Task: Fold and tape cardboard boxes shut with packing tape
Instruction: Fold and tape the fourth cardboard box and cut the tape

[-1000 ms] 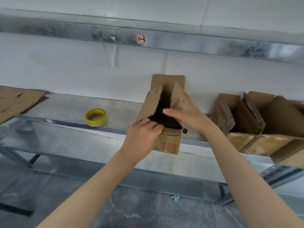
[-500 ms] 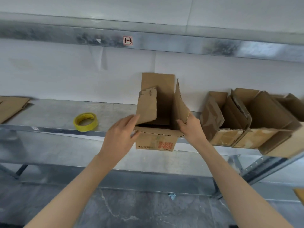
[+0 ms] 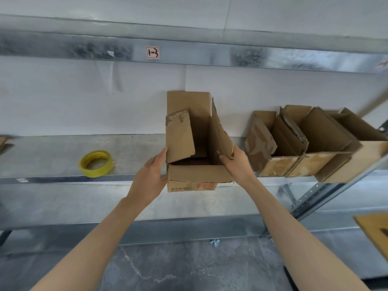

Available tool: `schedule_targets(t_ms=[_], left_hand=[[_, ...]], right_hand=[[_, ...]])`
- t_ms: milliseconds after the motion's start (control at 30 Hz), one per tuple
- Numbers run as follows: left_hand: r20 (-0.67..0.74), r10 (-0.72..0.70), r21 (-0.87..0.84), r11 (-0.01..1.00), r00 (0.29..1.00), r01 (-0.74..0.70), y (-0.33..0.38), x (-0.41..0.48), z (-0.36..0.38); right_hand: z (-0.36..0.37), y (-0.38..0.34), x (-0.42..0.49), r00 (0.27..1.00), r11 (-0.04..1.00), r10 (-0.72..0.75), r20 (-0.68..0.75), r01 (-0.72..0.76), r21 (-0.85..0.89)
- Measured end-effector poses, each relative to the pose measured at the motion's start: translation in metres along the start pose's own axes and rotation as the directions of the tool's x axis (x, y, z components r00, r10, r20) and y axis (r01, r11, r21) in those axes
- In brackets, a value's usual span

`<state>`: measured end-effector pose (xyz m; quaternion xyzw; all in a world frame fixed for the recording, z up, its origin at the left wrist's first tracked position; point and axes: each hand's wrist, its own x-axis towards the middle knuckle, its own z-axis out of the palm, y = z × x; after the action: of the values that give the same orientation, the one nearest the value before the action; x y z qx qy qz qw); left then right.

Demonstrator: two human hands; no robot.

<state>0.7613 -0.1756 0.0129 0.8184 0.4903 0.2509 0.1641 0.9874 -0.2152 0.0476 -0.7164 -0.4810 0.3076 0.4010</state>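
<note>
An open cardboard box [image 3: 195,177] stands at the front edge of the metal shelf [image 3: 52,152], with its far, left and right flaps raised. My left hand [image 3: 151,177] lies flat against the box's left side, fingers straight, just below the left flap. My right hand [image 3: 237,164] holds the lower edge of the right flap, thumb inside the box. A yellow roll of packing tape [image 3: 95,163] lies flat on the shelf, well left of the box.
Several open cardboard boxes [image 3: 298,143] crowd the shelf to the right. An upper shelf beam [image 3: 189,51] runs overhead. A flat cardboard piece [image 3: 375,232] shows at the lower right edge, and a slanted shelf brace [image 3: 315,196] runs beside it.
My hands moved from the box's top to its sides. The left and right flaps, once folded inward, now stand open. The view has shifted to the right.
</note>
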Motion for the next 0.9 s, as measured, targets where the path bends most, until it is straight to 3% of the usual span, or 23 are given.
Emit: schedule_targets(t_ms=[167,300,533,733,900], left_hand=[[0.045,0.130,-0.061,0.990,0.991,-0.127,-0.016,0.008,0.002],[0.130,0.151,-0.045,0.988,0.980,-0.146,-0.024,0.024,0.010],[0.296,0.198,-0.010,0.979,0.934,-0.204,-0.026,0.067,0.039],[0.415,0.218,0.045,0.965,0.884,-0.259,-0.026,0.104,0.075],[0.514,0.275,0.118,0.915,0.812,-0.385,-0.026,0.124,0.114]], right_hand=[[-0.006,0.000,-0.005,0.989,0.999,0.040,-0.140,-0.039,0.011],[-0.017,-0.002,-0.013,0.971,1.000,0.022,-0.237,-0.022,0.005],[-0.040,0.008,-0.025,0.916,0.992,0.091,-0.390,-0.117,-0.044],[-0.052,0.020,-0.026,0.880,0.977,0.167,-0.445,-0.208,-0.044],[-0.054,0.026,-0.020,0.854,0.965,0.215,-0.474,-0.260,-0.031]])
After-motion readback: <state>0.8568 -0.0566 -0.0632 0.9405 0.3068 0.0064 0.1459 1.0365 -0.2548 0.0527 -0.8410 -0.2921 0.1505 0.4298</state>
